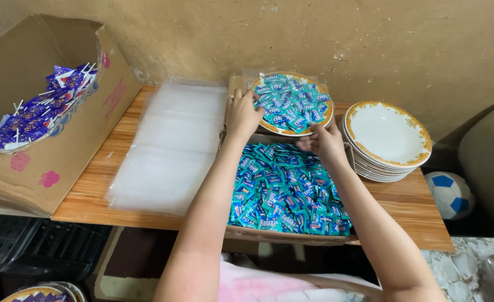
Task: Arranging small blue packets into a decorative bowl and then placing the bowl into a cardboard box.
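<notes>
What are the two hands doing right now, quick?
Left hand: fingers curled on the rim of the plate of blue sachets, seemingly gripping it.
Right hand: at the plate's near edge, over the box of sachets; grip cannot be told.

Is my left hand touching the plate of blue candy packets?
Touching. The head view shows the left hand with its fingers curled over the left rim of the plate of blue candy packets, with no gap visible.

Bare forearms, no sleeves or jewellery showing; pink-and-white garment at the lap.
</notes>
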